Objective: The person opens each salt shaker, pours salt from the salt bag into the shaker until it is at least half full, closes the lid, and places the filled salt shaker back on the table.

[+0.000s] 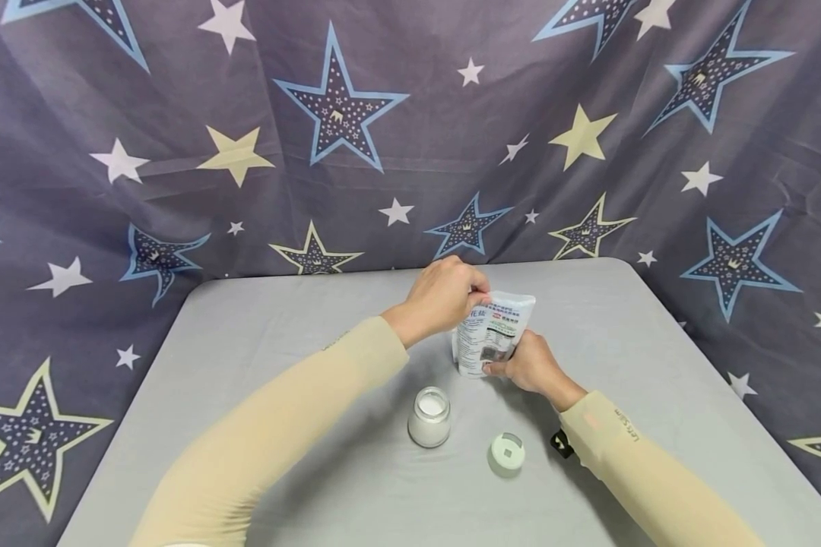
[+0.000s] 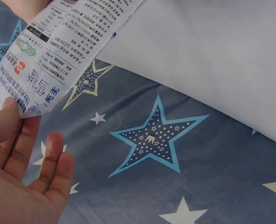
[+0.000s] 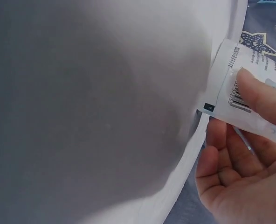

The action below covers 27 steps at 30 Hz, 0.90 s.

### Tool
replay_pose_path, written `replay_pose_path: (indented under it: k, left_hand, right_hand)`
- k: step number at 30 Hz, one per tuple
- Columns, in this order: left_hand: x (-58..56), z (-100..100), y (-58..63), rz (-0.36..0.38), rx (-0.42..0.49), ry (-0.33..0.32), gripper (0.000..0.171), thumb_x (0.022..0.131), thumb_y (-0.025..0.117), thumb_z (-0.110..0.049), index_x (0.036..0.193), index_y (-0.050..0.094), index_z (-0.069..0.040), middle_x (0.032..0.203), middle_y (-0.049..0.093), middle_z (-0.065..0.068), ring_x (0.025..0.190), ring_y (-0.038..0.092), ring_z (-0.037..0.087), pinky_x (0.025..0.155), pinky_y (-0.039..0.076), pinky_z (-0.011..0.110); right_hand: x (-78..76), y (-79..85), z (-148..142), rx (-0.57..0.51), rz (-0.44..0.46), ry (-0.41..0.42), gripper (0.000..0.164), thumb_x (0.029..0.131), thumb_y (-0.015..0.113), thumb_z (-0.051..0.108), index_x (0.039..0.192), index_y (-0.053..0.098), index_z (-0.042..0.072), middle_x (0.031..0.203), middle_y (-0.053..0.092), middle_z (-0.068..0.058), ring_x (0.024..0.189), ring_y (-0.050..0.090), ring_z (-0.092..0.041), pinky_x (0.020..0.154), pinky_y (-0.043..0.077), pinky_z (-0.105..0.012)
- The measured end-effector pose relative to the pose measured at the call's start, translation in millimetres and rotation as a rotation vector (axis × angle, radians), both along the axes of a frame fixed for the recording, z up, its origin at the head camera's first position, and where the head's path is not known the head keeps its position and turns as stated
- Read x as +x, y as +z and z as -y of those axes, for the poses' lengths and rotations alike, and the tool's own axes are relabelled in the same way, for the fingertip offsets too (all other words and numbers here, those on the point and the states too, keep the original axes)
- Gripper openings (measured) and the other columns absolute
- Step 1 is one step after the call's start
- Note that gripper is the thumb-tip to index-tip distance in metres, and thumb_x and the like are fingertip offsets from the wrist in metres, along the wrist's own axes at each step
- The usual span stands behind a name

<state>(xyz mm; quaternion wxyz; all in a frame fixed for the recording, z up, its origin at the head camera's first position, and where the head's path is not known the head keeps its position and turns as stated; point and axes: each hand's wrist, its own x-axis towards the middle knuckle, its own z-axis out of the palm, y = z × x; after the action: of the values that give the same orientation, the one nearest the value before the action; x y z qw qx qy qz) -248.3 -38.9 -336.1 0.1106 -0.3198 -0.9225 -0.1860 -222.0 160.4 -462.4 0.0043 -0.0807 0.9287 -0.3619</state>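
A white printed bag of salt point(image 1: 492, 334) stands upright over the table, leaning slightly to the right. My left hand point(image 1: 445, 295) pinches its top left corner between thumb and fingers; in the left wrist view the other fingers of that hand point(image 2: 31, 172) are loosely bent. Low on the bag's right side, my right hand point(image 1: 530, 365) grips it, the thumb lying over the barcode side in the right wrist view point(image 3: 250, 172). Nearer me stands an uncapped glass jar point(image 1: 429, 425) with white contents. To its right lies a pale green round lid point(image 1: 506, 453).
A grey cloth covers the table point(image 1: 280, 342). Behind and beside it hangs a dark curtain point(image 1: 397, 228) with stars. A small black object point(image 1: 561, 444) shows at the right wrist, partly hidden by the sleeve.
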Motion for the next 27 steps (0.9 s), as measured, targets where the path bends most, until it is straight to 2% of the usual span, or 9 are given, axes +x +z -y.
replay_pose_path:
  k: [8,18,27]
  left_hand:
    - [-0.5,-0.7,0.8,0.036,0.018,0.010,0.015,0.093,0.076,-0.036,0.103,0.081,-0.026,0.098,0.075,-0.011,0.089,0.058,0.012,0.076,0.048,0.032]
    - [-1.8,2.6,-3.3,0.011,0.027,-0.027,0.024,0.090,0.078,-0.039,0.108,0.080,-0.023,0.105,0.076,-0.011,0.096,0.062,0.015,0.082,0.049,0.034]
    - [0.5,4.6,-4.1,0.006,0.024,-0.036,0.040,0.083,0.082,-0.049,0.113,0.079,-0.022,0.109,0.075,-0.012,0.102,0.063,0.016,0.088,0.049,0.034]
  right_hand:
    - [-0.7,-1.8,-2.5,-0.014,0.007,0.008,0.064,0.069,0.095,0.013,0.125,0.064,0.002,0.111,0.075,-0.015,0.097,0.070,-0.030,0.083,0.054,-0.046]
    - [0.9,1.8,-4.6,-0.030,0.000,0.037,0.058,0.068,0.096,0.015,0.118,0.070,0.002,0.103,0.076,-0.013,0.088,0.071,-0.025,0.079,0.056,-0.042]
    - [2.5,2.1,-5.5,-0.070,0.000,0.050,0.056,0.067,0.096,0.013,0.116,0.070,0.003,0.104,0.076,-0.012,0.086,0.071,-0.023,0.077,0.057,-0.039]
